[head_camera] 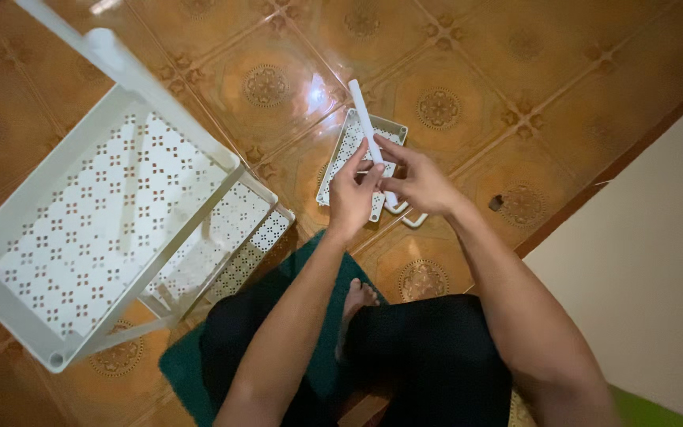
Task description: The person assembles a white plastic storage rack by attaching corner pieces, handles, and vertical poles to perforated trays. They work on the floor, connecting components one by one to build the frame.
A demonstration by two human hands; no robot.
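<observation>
Both hands meet over the floor in front of my crossed legs. A white plastic tube (363, 112) runs up and away from them. My right hand (419, 183) grips its lower part, and my left hand (352, 194) pinches it from the left with fingertips. Under the hands a white perforated shelf tray (345, 147) lies flat on the tiled floor. More white tube pieces (409, 216) peek out beneath my right hand.
A partly built white rack (112, 213) with perforated shelves stands at the left. I sit on a green mat (183, 365). A pale wall (658, 261) rises at the right. A small dark object (496, 202) lies on the brown patterned tiles.
</observation>
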